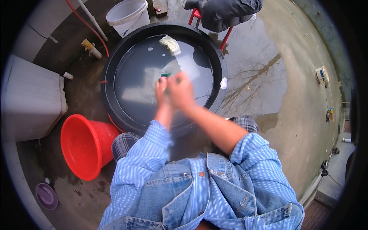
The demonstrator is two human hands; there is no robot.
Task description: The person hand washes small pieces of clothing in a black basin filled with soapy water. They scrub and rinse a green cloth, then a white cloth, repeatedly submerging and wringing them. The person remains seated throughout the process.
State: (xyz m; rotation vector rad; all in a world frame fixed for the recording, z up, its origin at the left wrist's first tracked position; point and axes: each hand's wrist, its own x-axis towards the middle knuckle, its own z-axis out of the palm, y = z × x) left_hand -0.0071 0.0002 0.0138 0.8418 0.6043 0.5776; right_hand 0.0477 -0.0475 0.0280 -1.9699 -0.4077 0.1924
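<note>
A large black round tub (107, 95) of cloudy water stands before me. Over its middle my left hand (161, 91) and my right hand (182, 91) are pressed together, both blurred. A small green thing (166, 74), perhaps cloth, pokes out at the fingertips, and more dark green shows between the hands. The fingers hide most of it. Near the tub's far side floats a crumpled pale cloth (170, 44). A patch of white foam (223, 83) clings to the right rim.
A red bucket (82, 146) lies tipped at left, beside a white box-like basin (31, 100). Behind the tub are a white bucket (128, 17) and a red stool (227, 38) bearing dark padded clothing (227, 13). A purple dish (46, 196) sits lower left. Wet concrete (258, 72) spreads right.
</note>
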